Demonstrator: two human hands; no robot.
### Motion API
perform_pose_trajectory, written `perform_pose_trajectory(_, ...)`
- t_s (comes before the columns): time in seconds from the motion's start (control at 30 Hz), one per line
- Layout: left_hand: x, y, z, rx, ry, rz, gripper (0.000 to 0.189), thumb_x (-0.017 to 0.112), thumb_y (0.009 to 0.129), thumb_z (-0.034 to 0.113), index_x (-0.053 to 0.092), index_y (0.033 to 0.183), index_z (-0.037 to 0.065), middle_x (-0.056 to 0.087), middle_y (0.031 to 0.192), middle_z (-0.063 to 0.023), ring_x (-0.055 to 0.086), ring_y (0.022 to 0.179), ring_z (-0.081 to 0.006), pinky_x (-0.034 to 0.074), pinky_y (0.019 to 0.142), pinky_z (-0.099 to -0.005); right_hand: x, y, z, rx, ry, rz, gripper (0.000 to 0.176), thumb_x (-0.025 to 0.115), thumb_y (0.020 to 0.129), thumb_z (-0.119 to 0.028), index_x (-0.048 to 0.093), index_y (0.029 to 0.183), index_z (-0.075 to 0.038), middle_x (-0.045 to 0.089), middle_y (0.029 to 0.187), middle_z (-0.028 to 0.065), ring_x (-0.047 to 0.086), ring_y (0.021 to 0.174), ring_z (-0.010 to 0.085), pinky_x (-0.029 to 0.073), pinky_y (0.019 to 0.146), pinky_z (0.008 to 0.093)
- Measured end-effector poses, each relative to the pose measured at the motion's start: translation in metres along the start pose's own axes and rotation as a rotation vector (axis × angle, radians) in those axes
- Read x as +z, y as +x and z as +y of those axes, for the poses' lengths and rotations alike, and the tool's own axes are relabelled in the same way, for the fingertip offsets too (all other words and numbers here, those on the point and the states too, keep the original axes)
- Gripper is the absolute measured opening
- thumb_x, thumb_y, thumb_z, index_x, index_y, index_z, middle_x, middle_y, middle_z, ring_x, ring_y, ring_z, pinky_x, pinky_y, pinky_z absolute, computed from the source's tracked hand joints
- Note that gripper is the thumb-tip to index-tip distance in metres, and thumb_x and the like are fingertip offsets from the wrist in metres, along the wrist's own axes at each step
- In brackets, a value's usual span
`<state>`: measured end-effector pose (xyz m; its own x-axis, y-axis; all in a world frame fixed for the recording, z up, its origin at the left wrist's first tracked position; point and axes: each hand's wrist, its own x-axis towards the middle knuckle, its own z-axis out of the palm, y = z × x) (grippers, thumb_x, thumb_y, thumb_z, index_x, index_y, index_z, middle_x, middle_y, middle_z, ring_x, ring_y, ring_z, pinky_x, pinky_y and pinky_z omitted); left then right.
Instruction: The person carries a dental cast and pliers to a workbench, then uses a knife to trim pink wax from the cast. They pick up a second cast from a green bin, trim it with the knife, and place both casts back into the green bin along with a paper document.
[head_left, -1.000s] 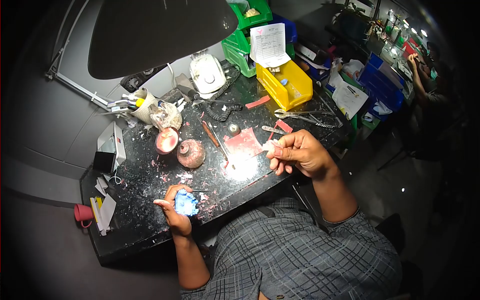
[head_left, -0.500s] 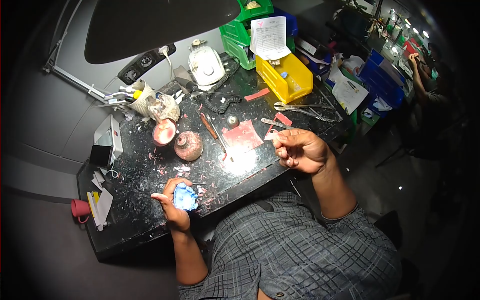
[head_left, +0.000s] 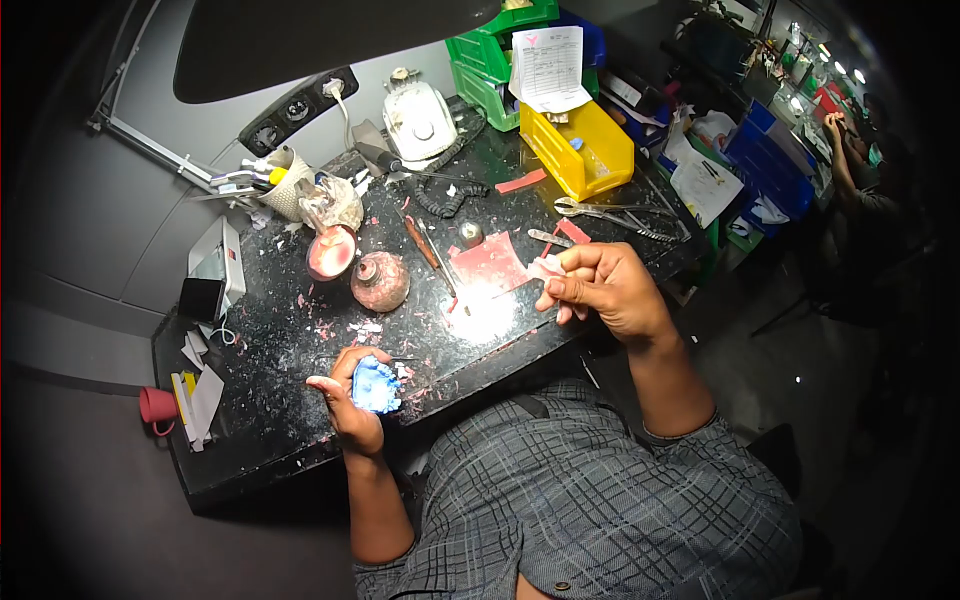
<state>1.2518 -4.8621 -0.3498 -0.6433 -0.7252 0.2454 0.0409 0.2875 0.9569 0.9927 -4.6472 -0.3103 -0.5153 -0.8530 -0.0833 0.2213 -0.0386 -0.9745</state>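
My left hand (head_left: pixel 354 425) is closed around a blue dental model (head_left: pixel 375 388), with the thumb raised away from it, near the desk's front edge. A thin piece of pink wax (head_left: pixel 546 267) is pinched between the thumb and fingers of my right hand (head_left: pixel 622 298), above the right front edge. Behind that piece lies a pink wax sheet (head_left: pixel 488 258), brightly lit along its lower side. A wax knife with a brown handle (head_left: pixel 421 243) rests left of the sheet. Beyond my right fingers are a metal spatula (head_left: pixel 548 238) and a red wax strip (head_left: pixel 573 231).
A round, wax-spattered burner (head_left: pixel 380 281) and a bowl of pink material (head_left: pixel 331 252) stand left of centre. Pliers (head_left: pixel 580 208) lie at the right, before a yellow bin (head_left: pixel 590 165). A dark lamp shade (head_left: pixel 320 45) hangs overhead. Another person (head_left: pixel 850 165) sits far right.
My right hand has turned slightly, and more of the pink wax piece shows past its fingertips. The blue model is tilted a little differently in my left hand. The view has shifted slightly.
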Motion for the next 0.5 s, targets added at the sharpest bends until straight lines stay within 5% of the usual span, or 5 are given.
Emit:
perform_pose_trajectory(0.17, 0.003, 0.000, 0.004, 0.024, 0.036, -0.019, 0.093, 0.000, 0.102, 0.063, 0.063, 0.089, -0.004, 0.062, 0.090, -0.0104, 0.054, 0.089, -0.0193, 0.039, 0.092, -0.0305, 0.012, -0.002, 0.005, -0.314, -0.181, 0.154, 0.007, 0.077, 0.085, -0.001, 0.071, 0.088, 0.000, 0.071, 0.082, 0.0029, 0.064, 0.071, 0.0048, 0.046, 0.062, 0.0183)
perform_pose_trajectory(0.23, 0.003, 0.000, 0.003, 0.065, 0.125, -0.031, 0.093, 0.000, 0.102, 0.063, 0.063, 0.089, -0.004, 0.062, 0.089, -0.0107, 0.054, 0.089, -0.0196, 0.038, 0.095, -0.0308, 0.016, -0.005, -0.001, -0.555, -0.472, 0.177, 0.011, 0.078, 0.080, 0.000, 0.071, 0.089, -0.002, 0.071, 0.083, 0.0025, 0.062, 0.070, 0.0050, 0.047, 0.061, 0.0212)
perform_pose_trajectory(0.5, 0.008, -0.005, 0.000, -0.031, -0.027, -0.095, 0.089, -0.001, 0.104, 0.055, 0.064, 0.092, -0.004, 0.064, 0.091, -0.0127, 0.057, 0.089, -0.0236, 0.035, 0.104, -0.0380, 0.040, -0.007, -0.014, -0.884, -0.675, 0.139, 0.016, 0.080, 0.072, 0.001, 0.071, 0.084, -0.004, 0.072, 0.083, 0.0055, 0.065, 0.072, 0.0179, 0.050, 0.064, 0.0292)
